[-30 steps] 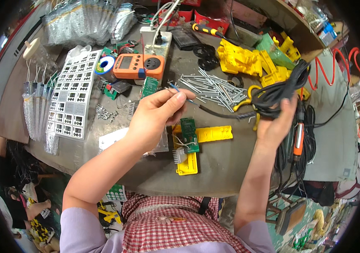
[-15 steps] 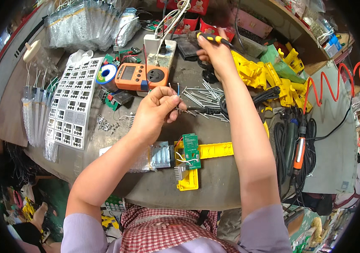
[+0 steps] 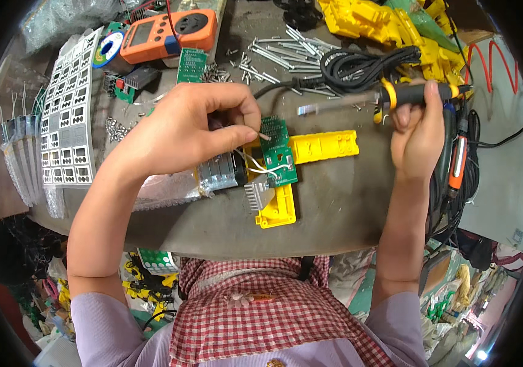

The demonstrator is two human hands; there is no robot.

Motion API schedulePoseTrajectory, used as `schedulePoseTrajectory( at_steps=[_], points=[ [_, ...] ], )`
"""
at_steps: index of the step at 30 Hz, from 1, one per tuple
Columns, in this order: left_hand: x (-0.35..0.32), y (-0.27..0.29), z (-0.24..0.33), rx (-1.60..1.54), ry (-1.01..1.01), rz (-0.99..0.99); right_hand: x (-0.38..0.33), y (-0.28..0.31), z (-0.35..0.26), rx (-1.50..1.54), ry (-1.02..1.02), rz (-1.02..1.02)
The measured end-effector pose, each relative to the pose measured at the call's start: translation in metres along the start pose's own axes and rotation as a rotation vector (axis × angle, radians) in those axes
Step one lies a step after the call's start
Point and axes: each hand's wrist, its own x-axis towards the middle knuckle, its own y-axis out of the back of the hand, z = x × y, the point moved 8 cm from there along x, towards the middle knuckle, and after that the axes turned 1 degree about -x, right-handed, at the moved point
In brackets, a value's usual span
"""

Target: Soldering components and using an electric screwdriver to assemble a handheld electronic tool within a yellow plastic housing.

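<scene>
At frame centre, the left hand (image 3: 194, 125) pinches a thin solder wire (image 3: 264, 136) onto the small green circuit board (image 3: 281, 153) lying on a yellow plastic bracket (image 3: 322, 147) on the grey desk (image 3: 347, 202); at upper right, the right hand (image 3: 417, 125) is closed around a black-and-yellow-handled soldering iron (image 3: 384, 98).

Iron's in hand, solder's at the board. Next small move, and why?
Probably swing the soldering iron tip down to the green circuit board. The right hand holds the iron raised, its tip clear of the board, while the left hand pinches a thin wire whose end sits at the board's upper edge. Only the tip is missing there.
</scene>
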Motion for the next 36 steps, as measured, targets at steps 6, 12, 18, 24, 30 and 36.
schedulePoseTrajectory(
  at_steps=[6,12,18,24,30,36],
  points=[
    [-0.006,-0.014,0.016,0.464,-0.301,0.043,-0.035,0.003,0.036,0.059,-0.206,0.013],
    [-0.008,-0.023,0.014,0.555,-0.308,0.071,-0.042,0.01,0.039,0.027,-0.21,0.064],
    [-0.008,-0.025,0.015,0.574,-0.326,0.076,-0.045,0.007,0.035,-0.071,-0.202,0.051],
    [-0.008,-0.026,0.017,0.551,-0.316,0.05,-0.049,0.008,0.021,-0.279,-0.217,0.069],
    [-0.007,-0.027,0.018,0.604,-0.34,0.053,-0.049,0.006,0.022,-0.276,-0.211,0.043],
    [-0.005,-0.029,0.02,0.611,-0.361,0.033,-0.049,0.004,0.02,-0.267,-0.204,0.049]
  ],
)
